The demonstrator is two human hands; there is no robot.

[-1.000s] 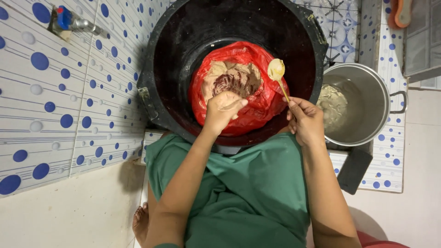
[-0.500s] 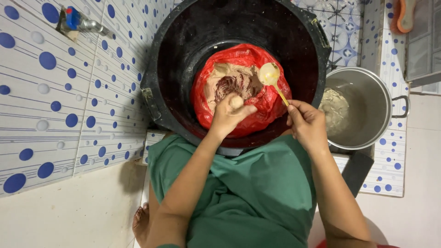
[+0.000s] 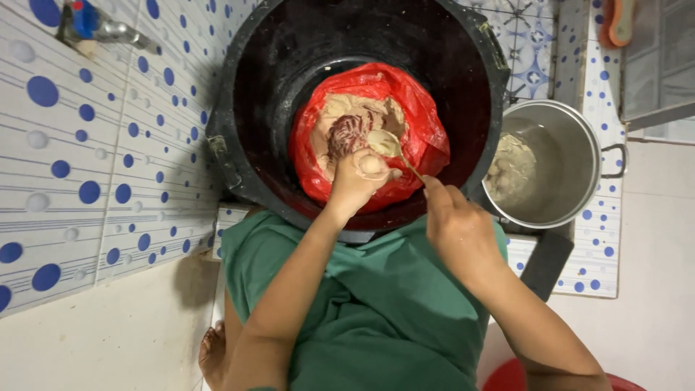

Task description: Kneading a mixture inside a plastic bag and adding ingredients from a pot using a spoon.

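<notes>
Pinching the handle of a spoon (image 3: 387,145), the right hand (image 3: 456,228) sits at 4 o'clock of the red bag (image 3: 420,123). At 6 o'clock, the left hand (image 3: 358,181) cups a dough ball (image 3: 371,164) in curled fingers. Farther out, at 3 o'clock, stands a steel pot (image 3: 572,156).

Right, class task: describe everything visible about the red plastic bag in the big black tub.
The red plastic bag is thin, glossy and crinkled, lying open inside the black tub. Its mouth is spread wide around a beige, dough-like paste with a darker, reddish-brown ridged patch. The left hand rests on its near edge, and the spoon in the right hand reaches over it.
</notes>
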